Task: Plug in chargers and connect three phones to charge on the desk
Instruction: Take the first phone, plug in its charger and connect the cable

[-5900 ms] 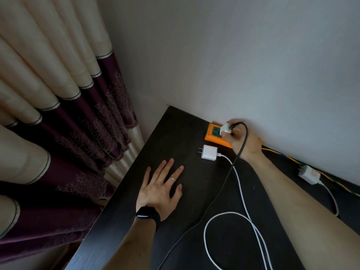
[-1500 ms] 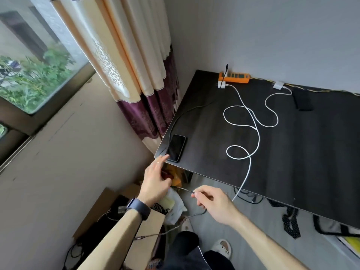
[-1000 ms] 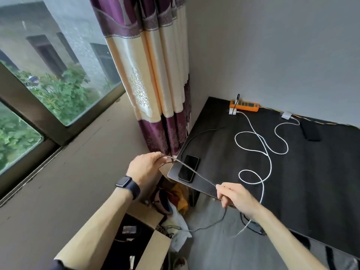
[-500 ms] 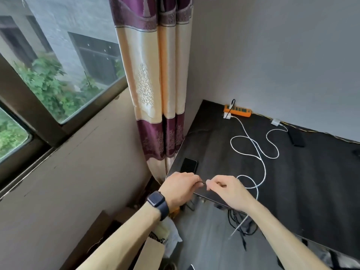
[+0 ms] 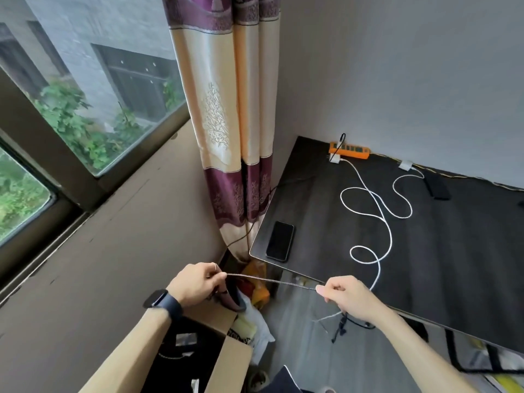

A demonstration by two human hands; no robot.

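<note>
The counter (image 5: pixel 425 265) is cut off by the right edge. Left of it, the dark cable (image 5: pixel 256 219) slips behind the curtain (image 5: pixel 241 165). The orange power strip's (image 5: pixel 350 150) sockets are too small to read.

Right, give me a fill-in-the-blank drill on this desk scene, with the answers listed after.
1. Both hands, left hand and right hand, stretch a braided ____ between them.
2. The power strip by the wall is coloured ____.
3. The phone near the desk corner lies screen ____.
4. The looping cable on the desk is coloured ____.

Answers: cable; orange; up; white
</note>
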